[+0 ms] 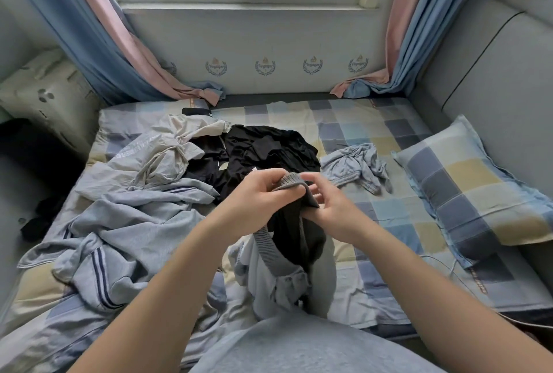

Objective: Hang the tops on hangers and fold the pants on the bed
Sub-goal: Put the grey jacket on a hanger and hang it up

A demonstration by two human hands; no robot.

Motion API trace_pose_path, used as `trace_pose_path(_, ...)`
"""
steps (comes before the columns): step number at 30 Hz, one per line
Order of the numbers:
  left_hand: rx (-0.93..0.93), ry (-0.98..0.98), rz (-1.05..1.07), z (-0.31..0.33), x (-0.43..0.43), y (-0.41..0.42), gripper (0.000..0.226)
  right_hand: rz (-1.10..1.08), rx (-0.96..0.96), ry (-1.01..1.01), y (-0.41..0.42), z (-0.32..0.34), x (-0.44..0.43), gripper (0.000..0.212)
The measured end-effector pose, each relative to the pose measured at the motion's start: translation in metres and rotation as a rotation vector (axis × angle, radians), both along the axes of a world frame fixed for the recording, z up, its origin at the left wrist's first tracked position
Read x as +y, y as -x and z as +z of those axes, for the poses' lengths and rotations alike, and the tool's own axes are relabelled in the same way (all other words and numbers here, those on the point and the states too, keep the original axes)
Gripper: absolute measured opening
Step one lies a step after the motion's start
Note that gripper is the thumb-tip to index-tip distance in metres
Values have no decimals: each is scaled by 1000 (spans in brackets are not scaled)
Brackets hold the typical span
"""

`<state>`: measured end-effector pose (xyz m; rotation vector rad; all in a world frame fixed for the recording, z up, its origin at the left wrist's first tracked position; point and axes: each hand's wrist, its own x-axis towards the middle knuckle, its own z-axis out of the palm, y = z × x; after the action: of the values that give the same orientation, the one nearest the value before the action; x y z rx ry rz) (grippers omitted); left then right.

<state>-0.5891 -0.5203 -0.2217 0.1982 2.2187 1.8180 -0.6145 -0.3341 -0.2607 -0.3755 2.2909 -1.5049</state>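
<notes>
Left hand (pixel 257 193): raised over the middle of the bed, fingers curled, thumb and forefinger pinching the top edge of the ribbed band.
Right hand (pixel 327 203): just beside the left one, fingers bent inward and gripping the right end of the same band; the fingertips are partly hidden in the cloth.
Forearms: both bare, coming in from the near left and near right and meeting at the centre.
Grey garment (pixel 321 276): hangs from both hands by its ribbed band (pixel 291 184), dark on the inside, with its lower folds resting on the near edge of the bed. Whether it is a top or pants I cannot tell.
Bed (pixel 374 133): checked sheet in blue, grey and pale yellow.
Black clothes (pixel 269 145): a heap beyond the hands, at the centre.
Beige garment (pixel 179 139): crumpled, touching the left side of the black heap.
Striped grey garment (pixel 125 223): spread over the left and near left.
Small grey-blue garment (pixel 359 163): bunched to the right of the black heap.
Pillow (pixel 478 187): checked, at the right, against the padded wall.
</notes>
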Motion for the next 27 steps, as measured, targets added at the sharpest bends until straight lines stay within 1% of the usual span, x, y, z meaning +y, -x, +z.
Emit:
trace_pose_path(1,4,29,-29,2,-3,-1,26,18,6,4,0,0,-3,42)
trace_pose_path(2,0,45,-51,3,-7,-3,16,36,23,-8,1,-2,-4,38)
trace_pose_path(3,-16,44,-63,4,-12,-4,5,47,39,-6,1,-3,-5,30)
trace_pose_path(4,-25,54,-49,4,-19,-4,5,27,39,-7,2,-2,-4,21)
trace_pose_path(5,-10,107,-11,0,-27,-3,13,-11,35,0,3,-1,-1,15)
trace_pose_path(6,20,203,53,-5,-35,0,21,-49,31,11,4,3,1,14)
trace_pose_path(8,83,426,189,-19,-48,6,32,-86,-7,88,6,13,7,19)
trace_pose_path(9,112,497,235,-27,-50,7,34,-95,-43,147,6,18,8,22)
trace_pose_path(11,158,594,256,-48,-47,6,32,-119,-156,297,4,32,6,25)
trace_pose_path(13,151,637,250,-73,-38,2,30,-167,-272,444,4,42,7,27)
trace_pose_path(15,59,588,300,-88,-34,-4,29,-230,-353,500,6,49,13,25)
trace_pose_path(17,-6,498,334,-94,-37,-6,31,-276,-408,493,7,52,24,25)
trace_pose_path(20,-85,200,365,-83,-41,-3,33,-286,-470,477,7,54,45,22)
trace_pose_path(22,-123,90,421,-68,-42,2,30,-300,-473,463,6,55,56,16)
trace_pose_path(23,-112,73,435,-61,-43,4,26,-321,-460,444,4,53,61,13)
trace_pose_path(25,-12,103,426,-48,-44,8,19,-363,-398,344,-1,45,66,15)
trace_pose_path(26,51,143,403,-41,-41,10,19,-385,-337,240,-5,40,67,18)
trace_pose_path(27,97,175,385,-36,-37,11,18,-414,-251,94,-9,34,68,21)
